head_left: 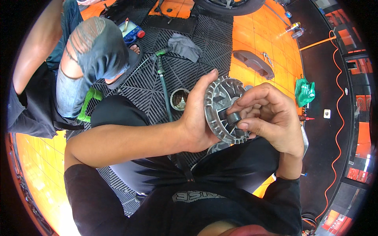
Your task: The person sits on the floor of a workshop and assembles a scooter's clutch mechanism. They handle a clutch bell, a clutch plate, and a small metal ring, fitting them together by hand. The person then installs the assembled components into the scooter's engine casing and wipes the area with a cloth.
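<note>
While the left hand [197, 118] cradles a finned metal wheel [220, 103] from its left side, thumb up beside the toothed rim and the other fingers mostly hidden, the right hand [271, 118] pinches 1 small dark cylinder [234, 119] between its thumb and fingers; the cylinder is at the wheel's open face, though whether it is seated there I cannot tell; the wheel is tilted and held up above the 2 dark-clothed thighs [240, 159]; beyond the left wrist, a round container [172, 104] stands on a black ribbed mat [214, 35], just beside a green-and-black hose tool [162, 74]; farther off lie a grey cloth [185, 46] and, on orange tiles [254, 35], a dark curved piece [253, 65]; at the left, a co-worker's bent knee [100, 51] shows in ripped jeans; well to the right is a green plastic bag [305, 93].
</note>
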Tool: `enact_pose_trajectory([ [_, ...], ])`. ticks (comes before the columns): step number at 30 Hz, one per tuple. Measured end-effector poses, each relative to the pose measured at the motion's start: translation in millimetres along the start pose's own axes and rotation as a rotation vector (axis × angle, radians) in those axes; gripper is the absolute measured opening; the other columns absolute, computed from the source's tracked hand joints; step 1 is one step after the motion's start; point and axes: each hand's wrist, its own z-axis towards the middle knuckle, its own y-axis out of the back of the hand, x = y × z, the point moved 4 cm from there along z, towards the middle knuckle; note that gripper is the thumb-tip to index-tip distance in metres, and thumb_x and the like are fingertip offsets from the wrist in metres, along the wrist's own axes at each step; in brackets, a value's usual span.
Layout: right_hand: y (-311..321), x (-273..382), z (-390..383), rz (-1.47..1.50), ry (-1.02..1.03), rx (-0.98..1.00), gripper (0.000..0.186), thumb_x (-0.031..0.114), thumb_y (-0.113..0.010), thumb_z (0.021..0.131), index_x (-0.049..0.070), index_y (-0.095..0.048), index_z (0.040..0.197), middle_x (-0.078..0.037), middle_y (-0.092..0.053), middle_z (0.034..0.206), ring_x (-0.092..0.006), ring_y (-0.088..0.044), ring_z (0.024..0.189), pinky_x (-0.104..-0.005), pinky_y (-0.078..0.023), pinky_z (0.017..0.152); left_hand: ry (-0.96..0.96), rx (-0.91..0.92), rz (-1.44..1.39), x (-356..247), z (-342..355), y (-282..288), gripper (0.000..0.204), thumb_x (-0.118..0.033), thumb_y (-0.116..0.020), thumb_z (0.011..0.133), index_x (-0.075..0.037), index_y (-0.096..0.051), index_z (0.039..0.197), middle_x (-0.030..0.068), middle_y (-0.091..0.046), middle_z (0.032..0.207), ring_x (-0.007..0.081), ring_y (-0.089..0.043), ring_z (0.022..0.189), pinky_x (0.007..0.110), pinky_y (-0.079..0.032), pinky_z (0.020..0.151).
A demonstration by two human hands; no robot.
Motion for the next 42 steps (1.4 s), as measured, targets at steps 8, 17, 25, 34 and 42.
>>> enact_pose_trajectory([
  [8,4,8,5,-0.542,0.359,0.146,0.019,-0.005,-0.068,0.074,0.002,-0.062,0.09,-0.011,-0.069,0.09,-0.0212,-0.065,0.083,-0.0294,-0.051,0.075,0.005,-0.096,0.013,-2,3,-3,0.057,-0.063,-0.035,0.088,-0.014,-0.062,0.1,0.0048,-0.063,0.091,0.0195,-0.062,0.083,0.037,-0.052,0.076],
  [17,5,9,4,-0.62,0.463,0.152,0.019,0.001,-0.072,0.07,0.004,-0.066,0.088,-0.008,-0.071,0.088,-0.0234,-0.065,0.083,-0.0335,-0.049,0.079,0.0,-0.124,0.02,-2,8,-1,0.054,-0.063,-0.04,0.087,-0.014,-0.064,0.095,0.0037,-0.064,0.089,0.0194,-0.061,0.08,0.035,-0.051,0.072],
  [25,46,16,3,-0.488,0.445,-0.125,0.023,0.006,-0.065,0.08,-0.003,-0.058,0.1,-0.021,-0.061,0.107,-0.023,-0.059,0.097,-0.0304,-0.048,0.077,0.038,-0.014,-0.06,-6,11,-12,0.066,-0.064,-0.039,0.086,-0.008,-0.057,0.113,0.0132,-0.063,0.108,0.0302,-0.062,0.099,0.057,-0.052,0.082],
  [34,228,-76,-43,-0.184,0.349,-0.921,0.031,0.02,-0.052,0.095,0.002,-0.055,0.12,-0.012,-0.062,0.114,-0.0189,-0.062,0.096,-0.0332,-0.048,0.083,-0.214,0.259,0.067,-39,-18,-48,0.065,-0.047,-0.05,0.091,-0.01,-0.034,0.142,0.0237,-0.033,0.144,0.0427,-0.038,0.128,0.06,-0.041,0.097],
  [42,176,-410,-52,-0.785,-0.877,-0.669,0.086,0.046,-0.073,0.069,0.007,-0.035,0.135,-0.022,-0.051,0.119,-0.0336,-0.057,0.103,-0.0436,-0.051,0.083,-0.199,0.027,0.115,-25,-31,-22,0.071,-0.058,-0.038,0.092,-0.01,-0.032,0.143,0.026,-0.033,0.143,0.046,-0.041,0.126,0.059,-0.04,0.1],
])
